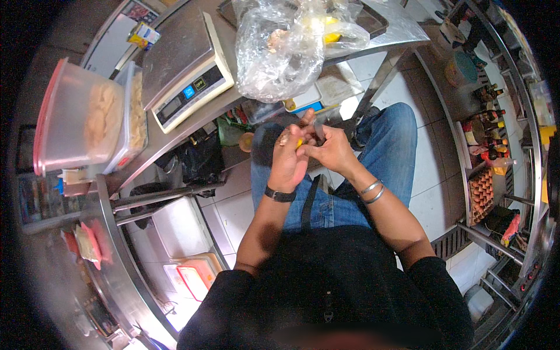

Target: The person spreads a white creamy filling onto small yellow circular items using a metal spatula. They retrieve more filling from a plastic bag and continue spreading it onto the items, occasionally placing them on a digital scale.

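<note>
Both hands meet above the person's knees. My left hand [291, 151], with a dark watch at its wrist, holds a small piece with a yellow part [299, 142] and a pale, brownish part; what it is cannot be told. My right hand [330, 148], with silver bangles at the wrist, grips a small knife whose dark blade [319, 130] points up beside the left fingers. Just beyond the hands, a clear plastic bag [280, 65] hangs over the edge of the steel table, with a pale lump in it. Yellow pieces [332, 36] show through the plastic at its right.
A digital scale [192, 98] stands left of the bag on the steel table, near lidded plastic containers [65, 118] and a can [143, 36]. Below are a white bin [181, 227] and stacked tubs [199, 273]. At right, shelving holds bottles [492, 116] and egg trays [481, 194].
</note>
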Tool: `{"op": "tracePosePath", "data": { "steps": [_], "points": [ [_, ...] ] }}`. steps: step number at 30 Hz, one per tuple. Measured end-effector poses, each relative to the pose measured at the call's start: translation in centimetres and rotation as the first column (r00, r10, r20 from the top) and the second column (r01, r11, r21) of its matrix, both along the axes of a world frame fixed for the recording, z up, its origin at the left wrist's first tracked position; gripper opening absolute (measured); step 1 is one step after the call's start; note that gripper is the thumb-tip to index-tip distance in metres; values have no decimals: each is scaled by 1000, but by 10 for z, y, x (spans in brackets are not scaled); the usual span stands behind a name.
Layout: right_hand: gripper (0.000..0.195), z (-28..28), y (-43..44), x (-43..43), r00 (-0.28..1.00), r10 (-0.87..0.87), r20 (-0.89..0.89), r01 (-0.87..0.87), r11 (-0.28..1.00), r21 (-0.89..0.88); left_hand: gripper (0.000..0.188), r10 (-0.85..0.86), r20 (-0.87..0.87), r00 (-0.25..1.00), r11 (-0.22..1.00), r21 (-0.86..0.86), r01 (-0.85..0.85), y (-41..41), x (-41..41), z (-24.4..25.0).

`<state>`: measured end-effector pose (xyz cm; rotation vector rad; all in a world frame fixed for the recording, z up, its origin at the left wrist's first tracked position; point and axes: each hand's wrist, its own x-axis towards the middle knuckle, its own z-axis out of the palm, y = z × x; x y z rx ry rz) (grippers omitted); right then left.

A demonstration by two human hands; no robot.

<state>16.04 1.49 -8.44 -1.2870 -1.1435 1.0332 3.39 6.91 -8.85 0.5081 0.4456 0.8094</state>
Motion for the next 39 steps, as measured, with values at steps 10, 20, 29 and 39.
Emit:
{"op": "tracePosePath", "data": {
  "steps": [10, 20, 29, 39],
  "points": [
    [29, -12, 3, 16, 846, 205, -493, -328, 928, -177, 19, -21, -174, 984, 982, 179, 53, -5, -6, 5],
    [18, 0, 2, 10, 977, 24, 213, -27, 1000, 13, 39, -114, 74, 991, 985, -122, 123, -3, -3, 6],
    [20, -20, 3, 7, 999, 49, -11, -49, 999, 0, 32, 25, -151, 988, 999, 51, -17, 0, -3, -9],
    [23, -15, 4, 19, 833, 199, -517, -371, 893, -254, 28, -4, -168, 986, 990, 140, 27, -7, -9, -6]
  ]
}}
